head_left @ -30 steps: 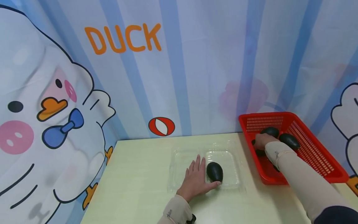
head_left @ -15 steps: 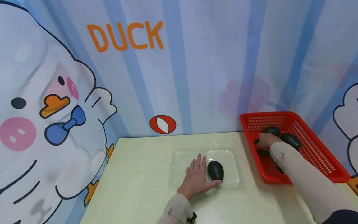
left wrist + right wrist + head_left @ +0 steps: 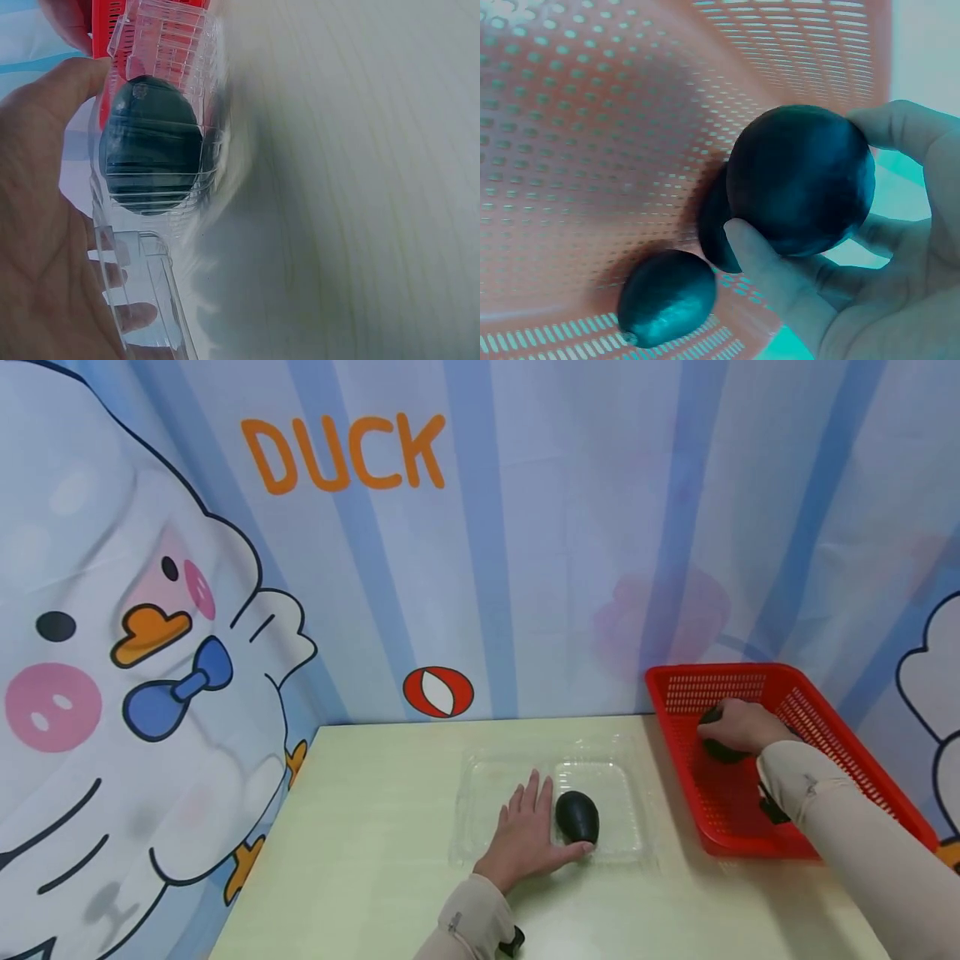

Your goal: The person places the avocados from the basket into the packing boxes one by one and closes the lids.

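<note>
A clear plastic clamshell box lies opened flat on the table, with a dark green avocado in its right half. Fingers spread, my left hand rests over the left half and middle of the box, thumb at the front rim beside that avocado. Inside the red basket, my right hand grips another avocado between thumb and fingers. The right wrist view shows two more avocados below it: one in plain sight, the other partly hidden behind the held one.
The perforated basket stands at the table's right side, close to the back curtain. Pale yellow tabletop extends left of the box. A striped curtain with duck prints closes off the back and left.
My right hand has shifted right and slightly up within the basket, and the avocado in its grip now shows past the fingers. The left hand and the box have stayed put.
</note>
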`<state>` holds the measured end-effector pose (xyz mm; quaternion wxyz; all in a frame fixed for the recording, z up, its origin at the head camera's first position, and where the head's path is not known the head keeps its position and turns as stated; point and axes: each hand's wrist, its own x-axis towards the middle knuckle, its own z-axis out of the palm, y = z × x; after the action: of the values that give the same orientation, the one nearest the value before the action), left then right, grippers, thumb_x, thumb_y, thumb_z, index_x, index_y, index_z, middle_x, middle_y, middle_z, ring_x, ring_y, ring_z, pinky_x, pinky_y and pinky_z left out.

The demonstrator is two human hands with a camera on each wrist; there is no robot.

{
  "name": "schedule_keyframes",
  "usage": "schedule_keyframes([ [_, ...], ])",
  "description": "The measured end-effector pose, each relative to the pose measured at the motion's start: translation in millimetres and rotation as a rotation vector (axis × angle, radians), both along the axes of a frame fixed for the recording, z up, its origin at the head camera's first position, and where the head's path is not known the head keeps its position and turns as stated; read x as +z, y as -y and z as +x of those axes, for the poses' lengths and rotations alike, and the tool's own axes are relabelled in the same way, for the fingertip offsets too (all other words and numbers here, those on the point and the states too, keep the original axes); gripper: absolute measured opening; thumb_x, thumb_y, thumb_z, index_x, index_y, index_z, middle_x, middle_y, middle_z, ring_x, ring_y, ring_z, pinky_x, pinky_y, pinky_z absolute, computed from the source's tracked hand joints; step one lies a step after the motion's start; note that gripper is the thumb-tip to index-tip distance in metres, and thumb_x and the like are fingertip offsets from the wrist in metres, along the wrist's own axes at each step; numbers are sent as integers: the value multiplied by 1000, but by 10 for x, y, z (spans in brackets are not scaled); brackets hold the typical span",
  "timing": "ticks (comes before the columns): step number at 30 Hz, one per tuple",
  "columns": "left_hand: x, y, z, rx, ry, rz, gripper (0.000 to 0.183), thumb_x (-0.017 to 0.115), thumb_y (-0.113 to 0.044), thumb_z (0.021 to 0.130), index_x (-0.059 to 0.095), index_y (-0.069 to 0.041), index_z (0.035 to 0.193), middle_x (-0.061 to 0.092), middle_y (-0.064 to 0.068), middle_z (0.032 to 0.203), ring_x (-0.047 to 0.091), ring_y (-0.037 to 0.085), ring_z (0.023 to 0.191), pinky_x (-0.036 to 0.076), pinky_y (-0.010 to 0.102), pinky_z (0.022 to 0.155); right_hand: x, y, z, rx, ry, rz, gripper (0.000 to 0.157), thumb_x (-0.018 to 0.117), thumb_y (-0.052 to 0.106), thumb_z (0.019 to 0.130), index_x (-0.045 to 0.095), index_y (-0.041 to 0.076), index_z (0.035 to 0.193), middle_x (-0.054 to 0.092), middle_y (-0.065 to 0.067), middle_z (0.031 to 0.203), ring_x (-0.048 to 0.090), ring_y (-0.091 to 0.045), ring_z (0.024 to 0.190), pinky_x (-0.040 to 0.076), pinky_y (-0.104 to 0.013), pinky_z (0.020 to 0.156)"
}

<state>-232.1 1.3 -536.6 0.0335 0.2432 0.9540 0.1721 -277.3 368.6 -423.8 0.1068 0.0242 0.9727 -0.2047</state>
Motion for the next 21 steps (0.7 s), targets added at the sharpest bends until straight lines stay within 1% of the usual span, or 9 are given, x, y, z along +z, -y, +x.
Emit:
schedule_keyframes([
  [1, -2, 8, 4, 0, 1, 1, 114, 44, -86, 73, 12, -15, 155, 8, 8, 162, 22, 35, 144, 30, 57, 109, 24, 7, 16, -3, -7, -10, 56, 57, 43, 88, 52, -7, 113, 62, -19, 95, 56, -25, 73, 46, -34, 59],
  [3, -8, 16, 9, -1, 2, 5, 114, 44, -86, 73, 12, -15, 155, 8, 9, 162, 22, 36, 144, 30, 57, 108, 77, 22, 42, -6, -23, -21, 64, 56, 46, 89, 48, -10, 119, 61, -23, 99, 57, -25, 75, 47, -34, 58],
  [7, -2, 24, 15, -6, 8, 24, 113, 45, -85, 74, 12, -15, 155, 8, 9, 162, 21, 37, 144, 29, 58, 109, 222, 107, 61, -16, -50, -7, 74, 56, 52, 89, 43, -11, 125, 58, -29, 109, 58, -29, 80, 48, -36, 60],
  [10, 10, 22, 13, -11, 11, 38, 112, 46, -84, 74, 12, -14, 155, 7, 9, 162, 20, 37, 145, 28, 59, 109, 337, 205, 55, -19, -75, 3, 70, 55, 51, 89, 44, -8, 123, 57, -28, 112, 57, -31, 84, 49, -38, 64],
  [11, 11, 20, 11, -12, 10, 40, 112, 46, -84, 74, 12, -14, 155, 7, 9, 162, 20, 37, 145, 28, 59, 109, 376, 245, 53, -16, -86, 10, 69, 55, 51, 89, 44, -8, 123, 57, -28, 113, 57, -33, 87, 49, -41, 66],
  [14, 20, 18, 5, -11, 12, 36, 112, 45, -84, 74, 11, -15, 155, 6, 8, 162, 19, 36, 145, 28, 58, 110, 481, 386, 33, -13, -110, 28, 64, 54, 49, 89, 45, -5, 122, 57, -26, 111, 56, -34, 89, 49, -43, 68],
  [16, 23, 15, 5, -6, 14, 29, 112, 44, -85, 74, 10, -17, 156, 6, 7, 162, 19, 35, 145, 28, 58, 110, 533, 495, 11, -9, -125, 38, 61, 53, 48, 89, 46, -4, 121, 59, -23, 107, 56, -33, 86, 49, -41, 66],
  [18, 29, 17, 8, -4, 17, 24, 112, 45, -85, 74, 10, -17, 156, 6, 7, 162, 19, 35, 145, 28, 57, 110, 563, 608, -14, -11, -125, 31, 57, 54, 46, 88, 47, -2, 118, 59, -20, 101, 55, -31, 81, 48, -36, 61],
  [21, 35, 18, 14, 1, 16, 14, 112, 45, -85, 74, 10, -17, 156, 6, 8, 162, 20, 35, 145, 28, 57, 110, 575, 776, -50, -14, -117, 19, 58, 57, 46, 87, 47, -1, 119, 59, -19, 99, 55, -30, 80, 48, -34, 59],
])
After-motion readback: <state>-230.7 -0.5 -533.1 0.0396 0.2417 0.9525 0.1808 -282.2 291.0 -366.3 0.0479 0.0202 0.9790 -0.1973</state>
